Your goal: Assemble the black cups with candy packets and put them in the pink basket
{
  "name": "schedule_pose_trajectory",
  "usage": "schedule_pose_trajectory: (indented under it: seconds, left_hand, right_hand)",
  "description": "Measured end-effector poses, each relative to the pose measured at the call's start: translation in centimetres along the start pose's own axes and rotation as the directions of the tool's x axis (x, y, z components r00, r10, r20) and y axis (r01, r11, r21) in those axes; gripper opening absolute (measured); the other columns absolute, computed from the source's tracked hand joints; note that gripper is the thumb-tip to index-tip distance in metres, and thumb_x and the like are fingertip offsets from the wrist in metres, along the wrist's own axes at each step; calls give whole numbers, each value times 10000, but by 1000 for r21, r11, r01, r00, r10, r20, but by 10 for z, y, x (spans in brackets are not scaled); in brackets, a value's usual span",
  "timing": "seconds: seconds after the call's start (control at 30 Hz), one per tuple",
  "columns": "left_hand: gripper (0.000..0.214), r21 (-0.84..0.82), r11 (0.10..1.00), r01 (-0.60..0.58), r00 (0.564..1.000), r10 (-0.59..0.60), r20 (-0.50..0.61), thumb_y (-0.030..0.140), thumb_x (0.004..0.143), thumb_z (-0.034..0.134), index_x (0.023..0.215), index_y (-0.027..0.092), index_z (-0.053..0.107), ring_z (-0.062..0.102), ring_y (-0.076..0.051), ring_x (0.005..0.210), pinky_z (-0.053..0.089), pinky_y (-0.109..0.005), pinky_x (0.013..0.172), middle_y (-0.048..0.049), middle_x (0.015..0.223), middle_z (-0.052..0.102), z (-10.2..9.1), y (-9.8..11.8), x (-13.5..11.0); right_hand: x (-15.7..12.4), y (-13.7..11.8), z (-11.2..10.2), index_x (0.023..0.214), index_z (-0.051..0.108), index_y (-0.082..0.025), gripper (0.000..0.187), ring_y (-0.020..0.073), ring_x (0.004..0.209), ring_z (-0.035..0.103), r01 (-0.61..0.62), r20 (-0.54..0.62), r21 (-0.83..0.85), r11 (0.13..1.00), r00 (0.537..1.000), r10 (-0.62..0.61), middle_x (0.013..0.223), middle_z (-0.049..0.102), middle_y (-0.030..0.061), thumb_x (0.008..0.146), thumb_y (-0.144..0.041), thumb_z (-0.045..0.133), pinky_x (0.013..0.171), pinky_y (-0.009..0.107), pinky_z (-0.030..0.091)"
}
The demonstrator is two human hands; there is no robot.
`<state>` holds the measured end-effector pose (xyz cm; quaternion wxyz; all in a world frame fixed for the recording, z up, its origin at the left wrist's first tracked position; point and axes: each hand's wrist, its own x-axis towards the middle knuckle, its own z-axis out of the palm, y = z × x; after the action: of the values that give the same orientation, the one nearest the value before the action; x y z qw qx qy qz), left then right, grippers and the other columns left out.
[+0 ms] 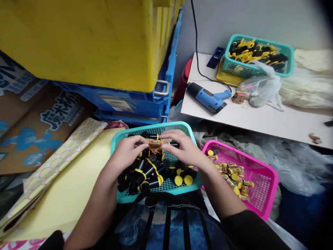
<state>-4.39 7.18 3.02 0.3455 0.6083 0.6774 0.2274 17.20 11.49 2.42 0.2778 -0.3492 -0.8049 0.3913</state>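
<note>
Left hand (127, 151) and right hand (182, 146) pinch a printed wrapper (156, 143) above the teal basket (182, 189), toward its far edge. Looks partway: wrapped pieces (236, 170) in the pink basket (272, 187), bare black tubes (148, 170) (loads) left.

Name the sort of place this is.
Probably a small assembly workshop: a blue heat gun lies on the white tabletop, the nearer teal basket holds black and yellow plastic parts, and a yellow bin is stacked above a blue crate.

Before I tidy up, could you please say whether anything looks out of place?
A crumpled brown scrap lies loose near the front edge of the white table, like stray litter; nothing else clearly stands out.
</note>
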Motion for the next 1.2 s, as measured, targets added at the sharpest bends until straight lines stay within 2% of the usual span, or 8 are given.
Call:
schedule_pose_trajectory:
  seconds: [0.27, 0.47, 0.57, 0.77, 0.9, 1.0, 1.1, 1.2]
  left_hand:
    - [166, -225, 971, 80, 996, -88, -30, 347, 687, 702, 761, 205, 747, 700, -211, 747, 528, -282, 686, -35, 789, 769, -2, 3, 1]
    - [412, -156, 979, 128, 986, -143, -88, 327, 681, 732, 1068, 195, 683, 702, -236, 783, 537, -324, 700, -46, 793, 751, 11, -20, 14]
    - [344, -384, 923, 31, 988, -85, -125, 353, 752, 678, 1059, 197, 673, 698, -216, 850, 540, -337, 776, -64, 929, 742, 28, -9, 13]
    - [412, -721, 693, -8, 990, -98, -105, 236, 677, 760, 1055, 178, 607, 633, -107, 573, 513, -224, 607, 59, 608, 636, 49, 20, 5]
    - [384, -764, 645, 23, 993, -105, -60, 251, 719, 726, 1069, 175, 589, 616, -102, 514, 498, -213, 548, 40, 602, 670, 53, 20, 5]
    - [276, -769, 639, 9, 983, -147, -110, 277, 708, 737, 933, 169, 620, 625, -106, 523, 509, -219, 548, 21, 635, 695, 54, 17, 6]
    - [211, -717, 697, 0, 961, -199, -193, 276, 678, 761, 811, 153, 653, 648, -120, 580, 525, -229, 581, -2, 680, 713, 51, 13, 5]
    - [261, -689, 724, 33, 954, -228, -194, 288, 687, 755, 895, 152, 674, 669, -142, 616, 544, -254, 609, -12, 711, 732, 48, 8, 4]
  right_hand:
    - [19, 24, 30, 686, 685, -152, 260, 117, 557, 550, -419, 129, 400, 815, 906, 403, 610, 642, -4, 692, -404, 749, 561, 249, 409]
    - [12, 33, 32, 658, 644, -158, 336, 94, 542, 508, -408, 5, 611, 678, 858, 513, 601, 613, -22, 684, -478, 743, 578, 242, 397]
    - [11, 23, 32, 635, 619, -164, 330, 94, 542, 503, -345, -61, 615, 709, 876, 479, 582, 592, -33, 689, -465, 743, 574, 239, 390]
    - [6, 13, 30, 727, 624, -173, 328, 111, 620, 542, -295, -29, 601, 743, 921, 389, 669, 629, -15, 764, -498, 652, 647, 255, 428]
    - [2, 14, 25, 623, 530, -178, 397, 110, 582, 490, -333, -118, 430, 840, 901, 417, 599, 549, -26, 802, -526, 600, 589, 245, 386]
    - [-7, 11, 14, 663, 519, -186, 441, 143, 637, 531, -374, -149, 53, 926, 914, 377, 648, 574, 4, 917, -531, 417, 602, 260, 378]
    - [-25, 7, 6, 855, 592, -169, 394, 226, 770, 617, -443, -72, -480, 757, 880, 469, 798, 664, 92, 927, -518, 424, 660, 309, 417]
    - [-43, 6, 8, 1007, 603, -122, 317, 306, 876, 650, -338, 49, -760, 555, 821, 568, 914, 681, 178, 865, -405, 584, 701, 359, 461]
